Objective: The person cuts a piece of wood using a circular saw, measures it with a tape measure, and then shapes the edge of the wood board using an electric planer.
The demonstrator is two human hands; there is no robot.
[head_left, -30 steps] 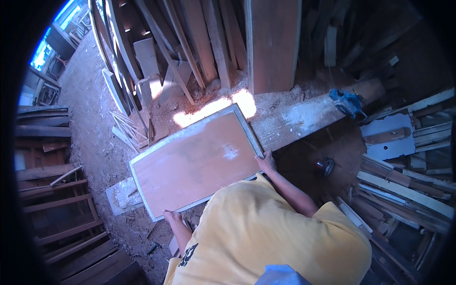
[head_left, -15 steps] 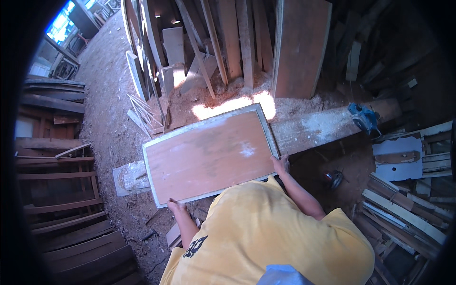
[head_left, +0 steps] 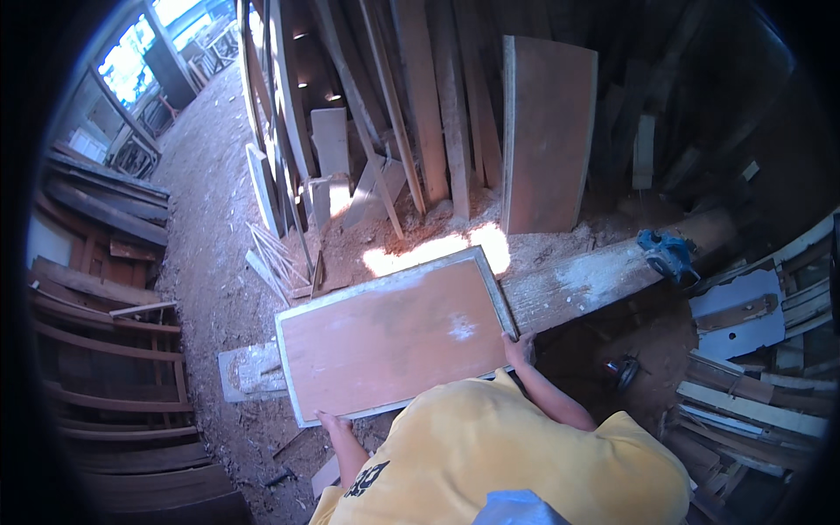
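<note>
A rectangular reddish-brown wooden panel (head_left: 394, 337) with a whitish border lies across a long dusty plank (head_left: 569, 290). My left hand (head_left: 334, 424) holds its near edge by the lower left corner, fingers over the rim. At the panel's right end, my right hand (head_left: 520, 350) grips the edge near the near right corner. The undersides of both grips are hidden. A blue power tool (head_left: 665, 254) rests on the right part of the plank, apart from my hands.
A similar panel (head_left: 549, 136) stands upright beyond the plank, beside several leaning boards (head_left: 420, 105). Wooden frames (head_left: 114, 354) are stacked at the left, and timber pieces (head_left: 757, 394) lie at the right. A small dark tool (head_left: 623, 372) sits on the floor. Sawdust covers the ground.
The whole scene sits lower in the picture, as my head view has tilted up. Both hands keep their hold on the panel, which looks unmoved on the plank.
</note>
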